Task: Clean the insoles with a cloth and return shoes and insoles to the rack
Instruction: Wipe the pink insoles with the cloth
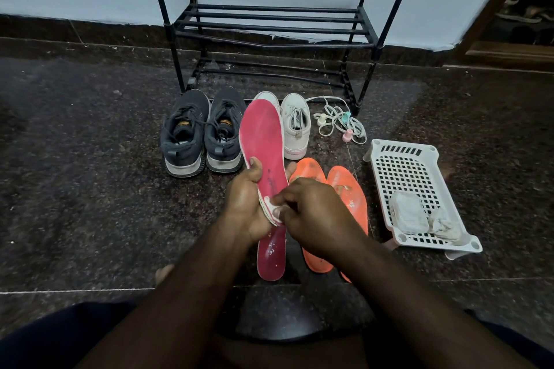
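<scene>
While the left hand (244, 204) is gripping a pink insole (263, 141) around its heel end, thumb across the top face, the right hand (311, 213) is pinching a small white cloth (273, 204) against that same heel. The insole is standing tilted up and away from the person, its toe reaching over the white sneakers (295, 126) behind it. Under both hands a second pink insole (271, 255) is lying flat on the dark stone floor (90, 189), and just to its right two orange insoles (344, 192) are lying side by side, touching. A pair of dark grey running shoes (202, 132) is sitting left of the white pair, all four toes pointing at the black metal shoe rack (269, 24) against the wall. Loose white laces (338, 121) with pastel clips are lying in a tangle by the rack's right foot. Off to the right a white perforated plastic tray (410, 168) is holding a pale block and a crumpled rag (443, 226) at its near end.
</scene>
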The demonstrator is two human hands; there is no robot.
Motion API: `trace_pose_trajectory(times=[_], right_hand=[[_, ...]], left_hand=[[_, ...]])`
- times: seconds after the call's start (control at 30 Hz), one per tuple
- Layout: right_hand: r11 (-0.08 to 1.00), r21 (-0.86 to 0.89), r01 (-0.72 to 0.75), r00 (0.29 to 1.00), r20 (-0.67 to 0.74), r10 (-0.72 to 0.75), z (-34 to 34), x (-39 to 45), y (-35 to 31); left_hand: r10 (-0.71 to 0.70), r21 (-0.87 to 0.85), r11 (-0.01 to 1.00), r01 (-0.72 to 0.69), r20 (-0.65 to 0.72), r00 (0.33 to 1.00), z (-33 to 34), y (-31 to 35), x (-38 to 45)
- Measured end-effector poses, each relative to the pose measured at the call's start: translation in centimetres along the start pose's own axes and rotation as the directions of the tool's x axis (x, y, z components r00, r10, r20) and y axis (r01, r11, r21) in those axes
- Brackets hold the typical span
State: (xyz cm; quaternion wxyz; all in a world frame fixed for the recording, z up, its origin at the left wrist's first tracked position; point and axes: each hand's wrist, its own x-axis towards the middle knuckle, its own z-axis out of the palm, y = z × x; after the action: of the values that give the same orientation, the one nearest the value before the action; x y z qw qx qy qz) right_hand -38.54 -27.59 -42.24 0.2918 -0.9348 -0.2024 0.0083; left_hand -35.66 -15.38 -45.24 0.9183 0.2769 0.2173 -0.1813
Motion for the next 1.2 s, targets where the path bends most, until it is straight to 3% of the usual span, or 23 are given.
trace_pose_trajectory(times=[0.1,0.27,0.43,0.57,0.73,0.87,0.93,1.03,1.2], right_hand=[[0.998,-0.033,0.045,0.987,-0.151,-0.05,0.8,0.3,0.0],[0.992,-0.06,-0.107,0.934,-0.348,0.08,-0.2,2.7,2.0],[0.992,-0.106,-0.067,0.974,-0.224,0.042,0.3,1.5,1.4],[0.981,-0.117,-0.158,0.928,-0.357,0.107,-0.7,2.6,2.9],[0.989,-0.106,-0.099,0.964,-0.259,0.068,0.2,1.2,2.0],[0.985,-0.111,-0.133,0.936,-0.341,0.088,-0.3,2.1,2.4],[0.978,-0.044,-0.206,0.922,-0.343,0.178,-1.5,2.5,3.2],[0.923,0.293,-0.25,0.894,-0.295,0.336,-2.9,2.1,3.3],[0.929,0.3,-0.217,0.948,-0.164,0.274,-2.5,1.4,2.4]], left_hand=[[0.012,0.029,0.999,-0.013,0.041,0.999,-0.1,-0.6,-0.2],[0.071,0.129,0.988,-0.079,0.061,0.996,-0.1,-2.0,0.0],[0.082,0.178,0.98,-0.093,0.065,0.994,-0.4,-2.2,0.3],[0.078,0.213,0.973,-0.095,0.086,0.993,-0.4,-2.5,0.2],[0.084,0.206,0.974,-0.098,0.075,0.994,-0.6,-2.4,0.4],[0.081,0.224,0.969,-0.101,0.098,0.992,-0.7,-2.3,0.3],[0.077,0.228,0.969,-0.099,0.106,0.991,-0.8,-2.1,0.2],[0.059,0.188,0.979,-0.081,0.12,0.991,-0.6,-1.6,0.1],[0.052,0.131,0.989,-0.07,0.137,0.989,-0.4,-1.2,-0.1]])
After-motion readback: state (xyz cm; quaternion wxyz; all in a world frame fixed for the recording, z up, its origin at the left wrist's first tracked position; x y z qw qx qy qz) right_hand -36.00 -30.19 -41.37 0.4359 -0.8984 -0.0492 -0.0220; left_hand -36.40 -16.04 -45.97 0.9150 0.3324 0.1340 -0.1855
